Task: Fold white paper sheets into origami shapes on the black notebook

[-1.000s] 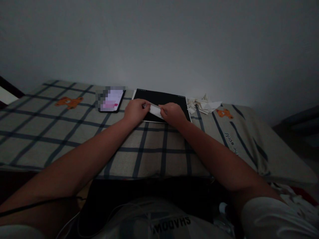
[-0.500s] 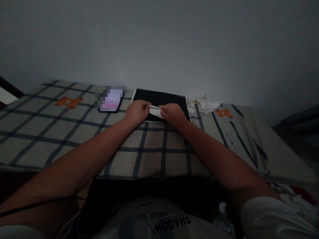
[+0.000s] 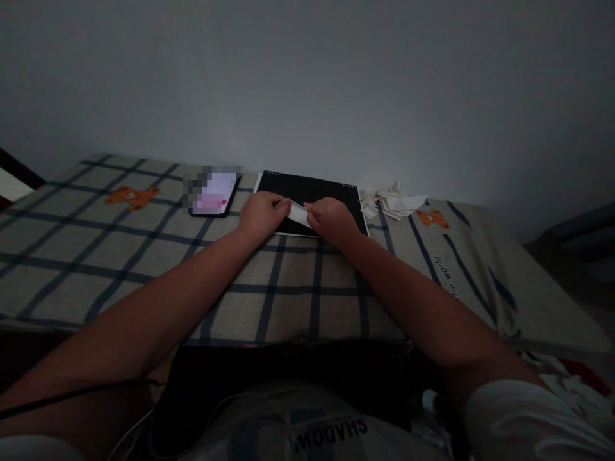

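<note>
A small strip of white paper [image 3: 298,214] is stretched between my two hands, over a black sheet with a white border [image 3: 307,186]. My left hand [image 3: 264,211] pinches the paper's left end between thumb and fingers. At its right end, my right hand [image 3: 331,216] has its fingers closed on the paper. The parts of the strip under my fingers are hidden. Just right of the black sheet lies a loose pile of white paper pieces [image 3: 396,202].
A phone [image 3: 214,194] with a lit, partly pixelated screen lies left of the black sheet. A checked cloth [image 3: 293,275] with orange bear prints covers the table. Behind it rises a grey wall [image 3: 307,89]. A clear bottle [image 3: 432,416] is low at the right.
The paper strip between my hands has tilted, and its flat face now shows more. My left thumb has shifted slightly over its end; my right hand has barely moved.
</note>
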`<state>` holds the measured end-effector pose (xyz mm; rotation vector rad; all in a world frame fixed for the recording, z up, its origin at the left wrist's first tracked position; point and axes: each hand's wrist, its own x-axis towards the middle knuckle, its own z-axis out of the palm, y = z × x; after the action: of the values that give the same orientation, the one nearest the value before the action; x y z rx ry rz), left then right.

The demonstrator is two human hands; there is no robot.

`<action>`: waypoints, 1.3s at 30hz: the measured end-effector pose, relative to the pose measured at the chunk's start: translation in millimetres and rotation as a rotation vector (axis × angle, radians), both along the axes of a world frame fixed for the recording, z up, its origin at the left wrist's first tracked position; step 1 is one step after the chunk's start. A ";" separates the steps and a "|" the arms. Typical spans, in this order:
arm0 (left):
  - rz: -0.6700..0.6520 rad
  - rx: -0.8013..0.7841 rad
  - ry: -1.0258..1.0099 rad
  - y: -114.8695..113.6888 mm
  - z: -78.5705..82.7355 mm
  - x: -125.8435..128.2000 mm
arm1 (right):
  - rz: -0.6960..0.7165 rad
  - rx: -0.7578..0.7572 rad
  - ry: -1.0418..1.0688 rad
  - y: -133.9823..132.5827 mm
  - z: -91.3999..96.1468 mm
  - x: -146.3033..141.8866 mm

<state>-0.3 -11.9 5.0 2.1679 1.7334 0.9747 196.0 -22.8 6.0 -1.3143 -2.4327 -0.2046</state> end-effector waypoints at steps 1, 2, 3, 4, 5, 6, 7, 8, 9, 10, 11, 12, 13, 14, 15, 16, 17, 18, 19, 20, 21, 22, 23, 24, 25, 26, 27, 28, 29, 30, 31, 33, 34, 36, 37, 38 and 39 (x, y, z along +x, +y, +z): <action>-0.001 0.001 -0.002 0.0 0.4 0.1 | 0.004 -0.004 0.000 -0.8 0.7 -0.6; 0.000 0.002 -0.002 -0.1 0.8 0.3 | 0.006 -0.007 0.000 -1.6 1.4 -1.2; 0.002 0.001 -0.001 -0.2 1.2 0.6 | 0.008 -0.010 -0.001 -2.3 2.0 -1.6; 0.007 0.001 -0.001 -0.2 1.3 0.8 | 0.010 -0.014 -0.001 -2.9 2.3 -1.9; 0.010 0.002 -0.002 0.0 1.2 1.0 | 0.012 -0.017 -0.001 -3.2 2.4 -2.1; 0.012 0.004 -0.003 0.3 0.9 1.0 | 0.012 -0.019 0.000 -3.3 2.3 -2.0; 0.008 0.006 -0.006 1.0 0.2 0.9 | 0.011 -0.020 0.001 -3.2 1.9 -1.8; 0.000 0.007 -0.012 2.0 -0.8 0.7 | 0.009 -0.019 0.002 -2.8 1.4 -1.5; -0.013 0.007 -0.019 3.1 -1.9 0.4 | 0.005 -0.017 0.003 -2.2 0.8 -1.1; -0.028 0.004 -0.022 4.5 -3.0 -0.1 | 0.000 -0.014 0.004 -1.5 0.2 -0.7; -0.044 -0.002 -0.021 5.8 -4.1 -0.5 | -0.005 -0.013 0.005 -0.8 -0.3 -0.2; -0.056 -0.008 -0.017 6.9 -4.9 -0.9 | -0.010 -0.014 0.006 0.0 -0.7 0.3; -0.062 -0.012 -0.010 7.8 -5.5 -1.2 | -0.015 -0.016 0.007 0.8 -1.0 0.9; -0.062 -0.016 -0.003 8.3 -5.8 -1.5 | -0.019 -0.018 0.008 1.6 -1.2 1.6; -0.057 -0.021 0.003 8.4 -5.7 -1.7 | -0.022 -0.021 0.011 2.5 -1.4 2.4; -0.051 -0.026 0.007 8.1 -5.2 -1.8 | -0.022 -0.024 0.015 3.5 -1.6 3.6; -0.049 -0.027 0.011 7.6 -4.5 -2.0 | -0.017 -0.027 0.019 4.6 -2.0 5.0; -0.055 -0.025 0.017 6.9 -3.5 -2.3 | -0.007 -0.032 0.022 6.0 -2.5 6.7; -0.066 -0.023 0.020 6.2 -2.4 -2.7 | 0.006 -0.037 0.025 7.5 -3.1 8.7; -0.078 -0.022 0.011 5.7 -1.1 -3.2 | 0.019 -0.043 0.027 9.1 -3.7 10.8; -0.093 -0.026 -0.009 5.3 0.1 -3.8 | 0.029 -0.052 0.029 10.8 -4.2 12.9; -0.109 -0.036 -0.038 5.2 1.2 -4.4 | 0.039 -0.061 0.031 12.4 -4.5 14.9; -0.125 -0.053 -0.070 5.2 2.0 -5.0 | 0.049 -0.070 0.033 13.8 -4.6 16.6; -0.142 -0.073 -0.098 5.4 2.5 -5.4 | 0.057 -0.079 0.034 14.9 -4.6 18.0; -0.157 -0.092 -0.116 5.7 2.7 -5.7 | 0.065 -0.087 0.034 15.7 -4.3 18.9; -0.171 -0.105 -0.119 6.1 2.6 -6.0 | 0.072 -0.093 0.032 16.3 -4.0 19.4; -0.178 -0.110 -0.110 6.4 2.1 -6.1 | 0.076 -0.096 0.032 16.5 -3.8 19.5; -0.180 -0.104 -0.091 6.8 1.4 -6.3 | 0.078 -0.099 0.033 16.6 -3.7 19.4; -0.180 -0.090 -0.064 7.2 0.6 -6.5 | 0.080 -0.100 0.034 16.6 -3.7 19.2; -0.177 -0.066 -0.031 7.6 -0.2 -6.9 | 0.087 -0.101 0.032 16.4 -4.1 19.1; -0.176 -0.038 0.005 8.0 -0.9 -7.5 | 0.098 -0.100 0.026 16.3 -4.8 19.2; -0.180 0.018 0.061 8.7 -1.7 -9.1 | 0.120 -0.090 0.010 16.1 -6.7 19.8; -0.186 0.038 0.074 9.0 -1.8 -10.1 | 0.123 -0.082 0.002 15.9 -7.7 20.3; -0.212 0.055 0.076 9.7 -1.8 -11.9 | 0.115 -0.063 -0.015 14.8 -8.8 20.8; -0.227 0.053 0.070 10.1 -1.9 -12.7 | 0.108 -0.056 -0.027 13.9 -8.5 20.6; -0.241 0.047 0.065 10.7 -2.1 -13.5 | 0.102 -0.054 -0.043 12.7 -7.7 20.0; -0.251 0.039 0.066 11.6 -2.6 -14.2 | 0.098 -0.054 -0.064 11.2 -6.4 19.0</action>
<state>-14.5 -0.3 2.4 2.3943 1.4320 0.8882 215.1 -11.5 -0.3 -1.2247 -2.5663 -0.1582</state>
